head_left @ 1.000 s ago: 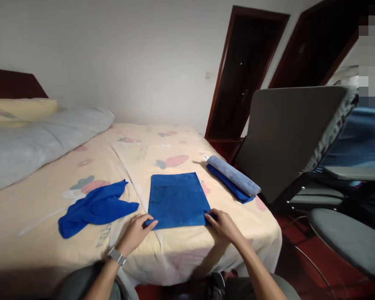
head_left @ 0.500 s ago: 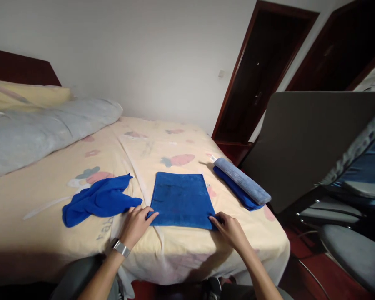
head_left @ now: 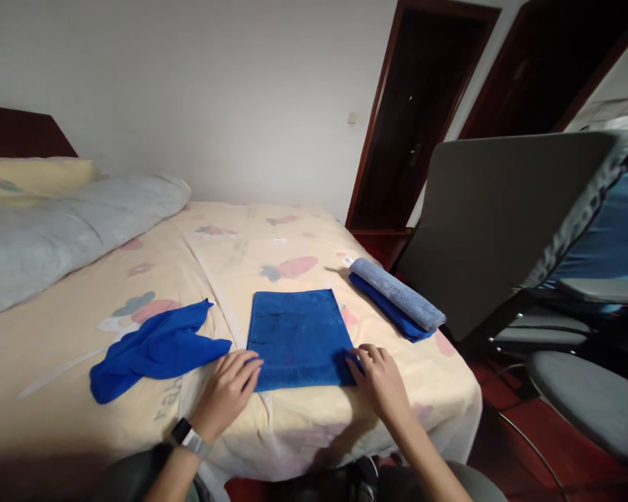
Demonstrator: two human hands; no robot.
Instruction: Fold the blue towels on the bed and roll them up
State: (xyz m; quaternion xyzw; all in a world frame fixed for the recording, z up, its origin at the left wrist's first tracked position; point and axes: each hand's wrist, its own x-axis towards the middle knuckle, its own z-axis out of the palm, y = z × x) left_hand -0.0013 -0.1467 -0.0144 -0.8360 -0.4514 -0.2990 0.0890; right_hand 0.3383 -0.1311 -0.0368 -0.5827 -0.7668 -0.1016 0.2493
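Observation:
A blue towel [head_left: 296, 331] lies flat as a rough square on the bed in front of me. My left hand [head_left: 229, 389], with a watch on its wrist, pinches the towel's left edge near the front corner. At the opposite edge, my right hand [head_left: 377, 380] has its fingers curled on the towel near the right front corner, a bit of blue cloth showing between thumb and fingers. To the left, a crumpled blue cloth [head_left: 157, 348] rests close to my left hand.
On the right of the bed [head_left: 251, 244] lies a grey-blue rolled towel [head_left: 395, 291] on folded blue cloth [head_left: 387, 312]. A grey bolster [head_left: 84, 223] spans the left. Beyond the bed's right side stand a large dark panel [head_left: 497, 223] and a grey seat [head_left: 586, 397].
Both hands have shifted slightly up along the towel's side edges from the front corners, fingers more curled. The view has turned a little; the towels keep their places.

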